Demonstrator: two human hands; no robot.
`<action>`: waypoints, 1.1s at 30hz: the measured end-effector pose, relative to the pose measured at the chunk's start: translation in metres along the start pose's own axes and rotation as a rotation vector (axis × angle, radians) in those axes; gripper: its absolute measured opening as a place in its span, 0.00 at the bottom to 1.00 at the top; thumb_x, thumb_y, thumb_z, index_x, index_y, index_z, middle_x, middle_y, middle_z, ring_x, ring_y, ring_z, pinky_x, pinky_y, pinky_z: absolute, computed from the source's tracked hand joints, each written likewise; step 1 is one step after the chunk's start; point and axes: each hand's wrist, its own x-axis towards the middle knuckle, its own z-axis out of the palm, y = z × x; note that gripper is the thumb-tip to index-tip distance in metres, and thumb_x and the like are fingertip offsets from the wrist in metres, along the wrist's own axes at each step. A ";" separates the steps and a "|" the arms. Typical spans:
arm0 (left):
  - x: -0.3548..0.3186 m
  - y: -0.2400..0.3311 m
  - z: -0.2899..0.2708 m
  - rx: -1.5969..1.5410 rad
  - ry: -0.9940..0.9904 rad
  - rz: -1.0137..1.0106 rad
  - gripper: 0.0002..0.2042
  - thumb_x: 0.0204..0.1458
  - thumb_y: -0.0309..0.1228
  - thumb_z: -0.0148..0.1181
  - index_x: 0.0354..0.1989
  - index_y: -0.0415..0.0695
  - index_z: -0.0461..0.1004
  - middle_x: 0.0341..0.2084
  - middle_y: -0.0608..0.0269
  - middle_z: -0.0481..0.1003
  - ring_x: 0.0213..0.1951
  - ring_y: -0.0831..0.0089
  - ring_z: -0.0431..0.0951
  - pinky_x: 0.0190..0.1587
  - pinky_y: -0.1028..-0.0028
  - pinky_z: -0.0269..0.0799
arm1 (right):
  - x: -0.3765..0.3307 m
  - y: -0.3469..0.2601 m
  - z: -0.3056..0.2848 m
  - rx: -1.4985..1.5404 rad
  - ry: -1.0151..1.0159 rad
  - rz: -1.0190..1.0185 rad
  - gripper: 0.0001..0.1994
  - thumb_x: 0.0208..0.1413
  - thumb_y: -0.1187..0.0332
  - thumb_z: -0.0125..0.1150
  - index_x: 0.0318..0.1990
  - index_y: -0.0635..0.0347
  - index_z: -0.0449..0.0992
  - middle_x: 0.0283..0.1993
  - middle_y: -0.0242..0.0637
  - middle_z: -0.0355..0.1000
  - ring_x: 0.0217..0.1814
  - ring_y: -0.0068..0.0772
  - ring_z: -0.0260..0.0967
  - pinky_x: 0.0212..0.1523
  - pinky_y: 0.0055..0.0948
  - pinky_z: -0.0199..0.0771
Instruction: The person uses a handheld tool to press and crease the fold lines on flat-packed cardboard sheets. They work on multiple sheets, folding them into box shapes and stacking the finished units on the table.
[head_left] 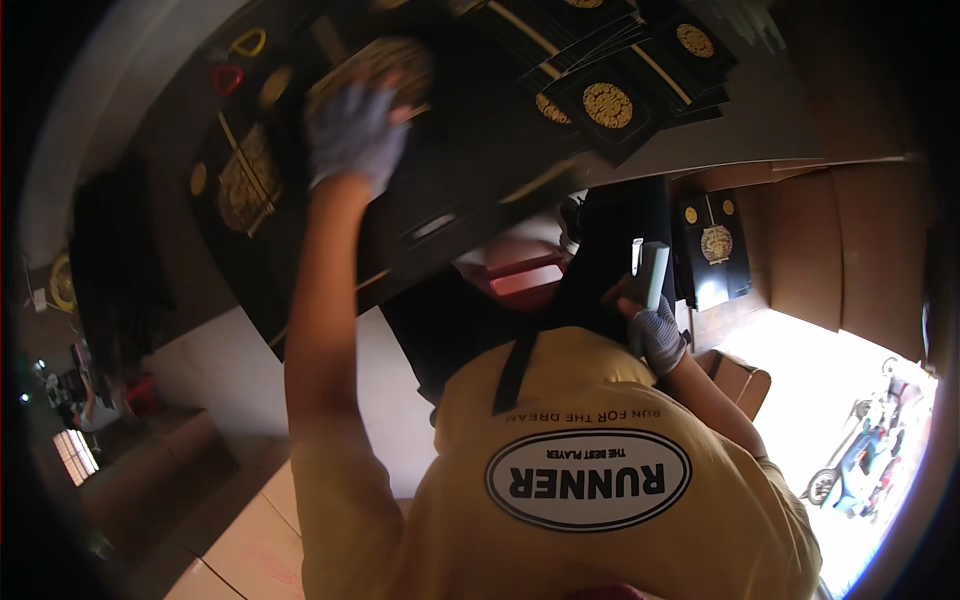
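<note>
My left hand (358,135), in a grey glove with bare fingertips, reaches over the black sheets at the upper left. Its fingers lie on a gold-patterned piece (385,68), and both are smeared by motion; the thumb sits at the piece's near edge. Under it spreads a large black sheet (450,160) with gold ornaments. Low on the right, close to my lap, my right hand (660,335), also gloved, is wrapped round a pale grey-green stapler (652,275), which points upward. The stapler touches nothing but the hand.
Several black cards with gold round emblems (608,105) lie stacked at the table's far right. Scissors with yellow (248,42) and red (227,78) handles rest at the far left. Below the table edge are a red object (525,280), a cardboard box (805,245) and a black patterned bag (715,245).
</note>
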 end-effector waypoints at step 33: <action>0.028 0.140 -0.005 -0.348 0.156 0.590 0.24 0.51 0.49 0.49 0.58 0.66 0.62 0.62 0.58 0.54 0.63 0.56 0.53 0.64 0.53 0.47 | 0.014 -0.056 -0.072 0.036 0.187 -0.107 0.20 0.44 0.62 0.60 0.43 0.65 0.68 0.31 0.38 0.68 0.34 0.31 0.67 0.39 0.29 0.67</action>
